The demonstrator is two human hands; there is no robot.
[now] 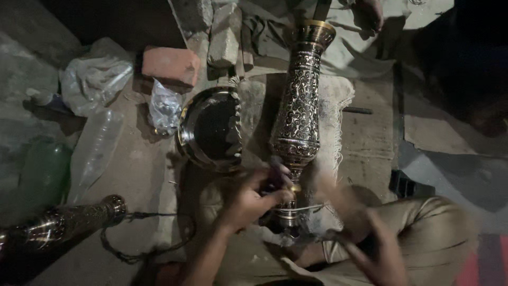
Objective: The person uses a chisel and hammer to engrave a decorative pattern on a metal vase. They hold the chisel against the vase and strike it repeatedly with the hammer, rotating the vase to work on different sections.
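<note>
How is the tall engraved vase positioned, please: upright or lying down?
Lying down: the engraved vase rests lengthwise on the cloth, mouth away from the left hand.

There were two engraved metal vases, one lying upright in view (299, 114) and one at the lower left (69, 222), one dark round dish (210, 128), one red brick (170, 64), two hands (251, 198) (365, 233).

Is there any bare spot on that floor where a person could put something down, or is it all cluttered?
Bare floor lies between the clear plastic bottle and the round metal dish, above the cord. Another patch sits right of the fringed cloth, by the dark rod. It is crowded around the engraved vase, both hands, brick and bags.
</note>
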